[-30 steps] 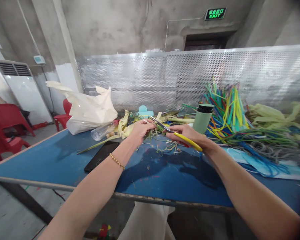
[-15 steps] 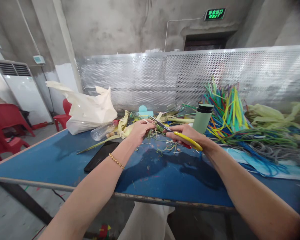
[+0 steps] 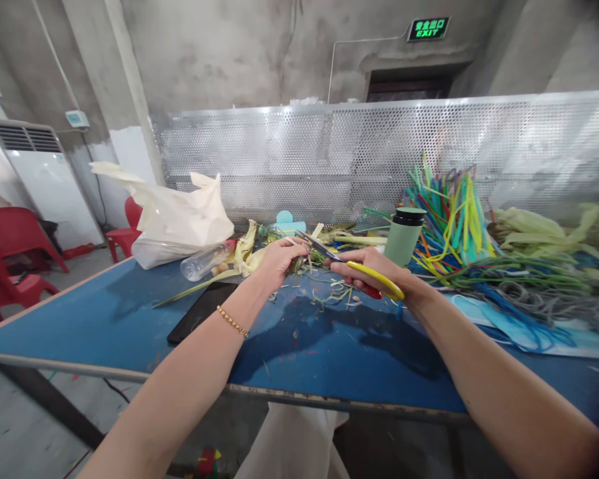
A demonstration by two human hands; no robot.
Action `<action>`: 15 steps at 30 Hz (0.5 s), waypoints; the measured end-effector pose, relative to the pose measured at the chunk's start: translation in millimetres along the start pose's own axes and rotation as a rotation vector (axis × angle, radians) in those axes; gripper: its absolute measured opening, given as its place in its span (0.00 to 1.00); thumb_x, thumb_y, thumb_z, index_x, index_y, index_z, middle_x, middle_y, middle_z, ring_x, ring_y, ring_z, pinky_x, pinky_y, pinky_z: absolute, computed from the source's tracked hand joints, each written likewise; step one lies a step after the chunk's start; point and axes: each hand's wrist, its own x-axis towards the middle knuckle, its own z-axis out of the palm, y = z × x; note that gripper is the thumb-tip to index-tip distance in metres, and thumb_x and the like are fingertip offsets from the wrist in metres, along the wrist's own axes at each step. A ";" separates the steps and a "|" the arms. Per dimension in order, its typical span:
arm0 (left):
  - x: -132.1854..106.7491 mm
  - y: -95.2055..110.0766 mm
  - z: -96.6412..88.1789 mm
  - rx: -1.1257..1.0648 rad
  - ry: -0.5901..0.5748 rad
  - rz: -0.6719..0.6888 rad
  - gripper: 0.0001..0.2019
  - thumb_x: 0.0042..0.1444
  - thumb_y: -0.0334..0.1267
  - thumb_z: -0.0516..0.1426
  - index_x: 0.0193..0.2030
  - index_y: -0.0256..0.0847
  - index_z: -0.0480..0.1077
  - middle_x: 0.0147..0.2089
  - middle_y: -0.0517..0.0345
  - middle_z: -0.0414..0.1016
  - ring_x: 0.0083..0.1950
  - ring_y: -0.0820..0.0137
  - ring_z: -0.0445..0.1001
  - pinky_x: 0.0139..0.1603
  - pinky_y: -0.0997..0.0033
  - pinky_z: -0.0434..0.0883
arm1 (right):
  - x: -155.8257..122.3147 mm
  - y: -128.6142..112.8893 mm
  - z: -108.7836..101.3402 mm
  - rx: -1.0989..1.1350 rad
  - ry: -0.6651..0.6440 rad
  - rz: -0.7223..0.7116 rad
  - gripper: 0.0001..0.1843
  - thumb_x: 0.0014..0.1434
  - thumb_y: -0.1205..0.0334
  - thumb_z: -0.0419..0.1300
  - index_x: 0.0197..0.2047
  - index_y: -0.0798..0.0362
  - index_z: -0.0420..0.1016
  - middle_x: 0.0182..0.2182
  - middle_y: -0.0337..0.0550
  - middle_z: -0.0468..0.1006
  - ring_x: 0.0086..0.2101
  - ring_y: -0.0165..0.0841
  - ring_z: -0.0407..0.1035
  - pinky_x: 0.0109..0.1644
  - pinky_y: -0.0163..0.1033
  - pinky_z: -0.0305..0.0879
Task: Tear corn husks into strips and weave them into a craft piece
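My right hand (image 3: 372,261) is closed round a pair of scissors (image 3: 379,277) with yellow and red handles. Their metal blades point up and left toward my left hand (image 3: 281,258), whose fingers are pinched together near the tips. What it pinches is too small to make out; a pale, thin bit shows at the fingertips. Green and straw-coloured scraps (image 3: 337,293) lie on the blue table (image 3: 299,369) below and between both hands. Behind my left hand lies a pale dried husk (image 3: 247,246).
A white plastic bag (image 3: 184,216), a clear bottle (image 3: 199,265) and a black phone (image 3: 199,313) lie left. Right of my hands stand a green tumbler (image 3: 403,239) and a bundle of coloured strips (image 3: 462,223), with cords (image 3: 524,273) and blue masks (image 3: 509,326). A perforated metal panel (image 3: 289,153) stands behind.
Almost nothing differs. Both hands and the scissors keep nearly the same place, with only a very slight shift at my left fingertips.
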 end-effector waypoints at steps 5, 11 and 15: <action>0.6 -0.4 -1.6 -0.012 -0.001 0.002 0.10 0.38 0.28 0.64 0.29 0.35 0.71 0.24 0.60 0.72 0.25 0.76 0.68 0.27 0.74 0.64 | 2.5 4.4 1.6 0.014 0.024 -0.003 0.23 0.50 0.40 0.63 0.34 0.53 0.78 0.16 0.36 0.66 0.14 0.23 0.55 0.15 0.31 0.50; 0.1 1.2 -1.5 -0.046 -0.010 -0.002 0.10 0.38 0.30 0.67 0.29 0.33 0.72 0.27 0.58 0.74 0.27 0.76 0.71 0.32 0.73 0.67 | 23.2 33.7 -12.3 -0.600 0.183 -0.048 0.22 0.50 0.41 0.61 0.34 0.52 0.81 0.23 0.44 0.76 0.25 0.37 0.69 0.27 0.38 0.60; -0.3 2.5 -0.8 -0.067 0.012 -0.021 0.07 0.39 0.28 0.66 0.26 0.32 0.72 0.26 0.58 0.74 0.26 0.78 0.70 0.32 0.74 0.67 | 32.7 53.9 -23.3 -0.909 0.114 0.013 0.20 0.49 0.55 0.61 0.44 0.53 0.80 0.40 0.49 0.81 0.39 0.42 0.73 0.38 0.37 0.63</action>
